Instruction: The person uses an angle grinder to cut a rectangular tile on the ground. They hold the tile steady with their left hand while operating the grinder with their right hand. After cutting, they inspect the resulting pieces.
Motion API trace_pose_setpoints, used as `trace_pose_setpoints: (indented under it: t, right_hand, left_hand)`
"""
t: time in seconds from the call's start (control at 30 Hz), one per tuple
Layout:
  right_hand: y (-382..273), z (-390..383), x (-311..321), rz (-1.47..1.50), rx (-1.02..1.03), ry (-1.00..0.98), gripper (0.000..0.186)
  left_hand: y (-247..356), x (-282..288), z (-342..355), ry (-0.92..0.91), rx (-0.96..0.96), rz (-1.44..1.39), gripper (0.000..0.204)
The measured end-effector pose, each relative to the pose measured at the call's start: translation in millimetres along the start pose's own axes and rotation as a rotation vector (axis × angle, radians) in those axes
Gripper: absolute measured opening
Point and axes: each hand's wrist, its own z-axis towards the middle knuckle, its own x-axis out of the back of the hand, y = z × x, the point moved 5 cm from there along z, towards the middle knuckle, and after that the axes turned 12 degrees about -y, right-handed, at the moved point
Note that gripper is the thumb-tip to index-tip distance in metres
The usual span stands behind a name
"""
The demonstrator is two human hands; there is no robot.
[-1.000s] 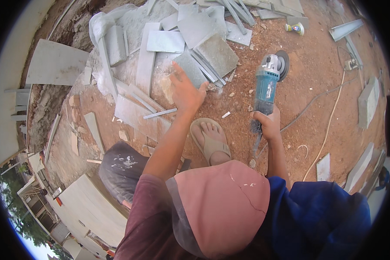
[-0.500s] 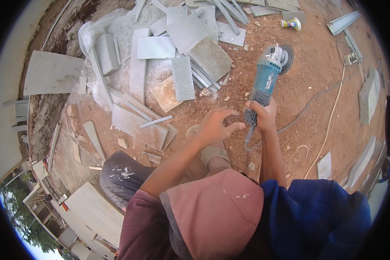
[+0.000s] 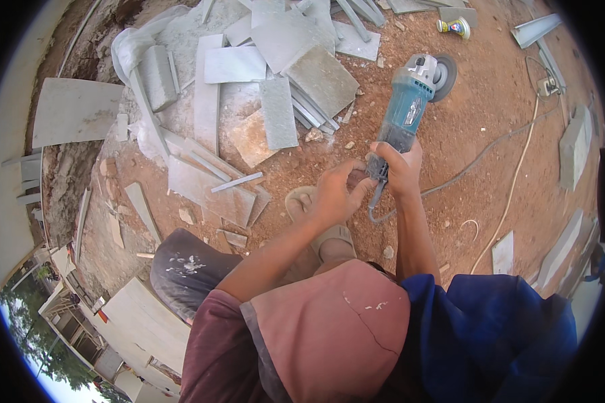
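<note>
A teal and black angle grinder [image 3: 400, 111] points away from me, its round disc [image 3: 443, 78] at the far right end beside the silver head. My right hand [image 3: 403, 171] is closed around the black rear part of its body. At the grinder's tail end, my left hand [image 3: 336, 195] has its thumb and forefinger curled onto the black casing, close to where the grey power cord [image 3: 460, 176] comes out. Exactly what the left fingertips press on is too small to make out.
Pale stone slabs [image 3: 296, 37] and cut strips lie heaped ahead to the left. A colourful can [image 3: 454, 27] rests on the dirt near the far edge. A white cable [image 3: 514, 181] and socket block [image 3: 546, 86] lie to the right. My sandaled foot [image 3: 333, 235] is below my hands.
My left hand has moved right and closed its fingers onto the grinder's tail end. The grinder and my right hand have shifted slightly left and away, the grinder tilting a little.
</note>
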Motion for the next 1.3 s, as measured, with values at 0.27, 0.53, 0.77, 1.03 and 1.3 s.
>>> trace_pose_setpoints:
  t: [0.27, 0.53, 0.77, 1.03, 1.3]
  right_hand:
    - [-2.9, 2.2, -2.6, -0.063, 0.015, 0.002, 0.031]
    - [1.8, 25.4, 24.4, -0.432, -0.015, 0.152, 0.046]
    - [-1.7, 53.0, 52.4, -0.842, -0.044, 0.41, 0.06]
    - [-1.7, 71.7, 64.6, -1.044, -0.127, 0.497, 0.072]
    - [6.3, 75.6, 63.7, -1.095, -0.138, 0.474, 0.069]
  left_hand:
    - [-11.6, -5.5, 4.8, 0.025, 0.037, -0.167, 0.018]
    - [15.0, 76.5, 12.7, 0.163, -0.213, 1.151, 0.056]
    - [-0.4, 123.7, 24.7, 0.432, 0.227, 1.137, 0.09]
    - [-8.5, 137.4, -11.2, 0.496, 0.269, 1.049, 0.086]
    - [-5.2, 140.0, -34.8, 0.512, 0.341, 0.934, 0.086]
